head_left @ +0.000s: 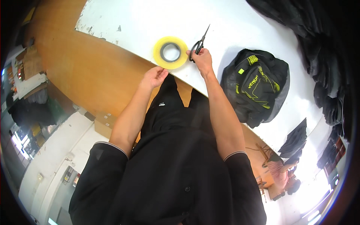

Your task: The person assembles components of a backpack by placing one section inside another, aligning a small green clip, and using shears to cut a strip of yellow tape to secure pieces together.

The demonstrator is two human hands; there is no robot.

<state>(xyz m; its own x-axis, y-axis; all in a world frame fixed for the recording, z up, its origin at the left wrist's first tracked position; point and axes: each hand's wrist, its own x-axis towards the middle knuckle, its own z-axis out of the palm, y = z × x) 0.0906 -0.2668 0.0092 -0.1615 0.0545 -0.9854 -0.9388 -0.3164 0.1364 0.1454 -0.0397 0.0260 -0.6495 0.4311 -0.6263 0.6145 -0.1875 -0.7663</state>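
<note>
A roll of yellow tape (pixel 180 51) with a grey core lies flat at the near edge of the white table (pixel 129 17). My left hand (pixel 154 77) is at the roll's lower rim, its thumb and fingers drawn together; anything between the fingertips is too small to make out. To the right of the roll, my right hand (pixel 203 60) grips black-handled scissors (pixel 203 39) by the loops. Their narrow blades point away from me, and my fingertips there are close beside the tape. Right of my right forearm sits a bulky black bundle (pixel 245 88) with yellow-green lines and lettering.
Dark cloth (pixel 318 48) is heaped along the table's far right side. A black piece of fabric (pixel 294 139) hangs over the right end, near another person (pixel 281 174). Cardboard boxes (pixel 104 125) stand on the brown floor (pixel 75 63) at the left.
</note>
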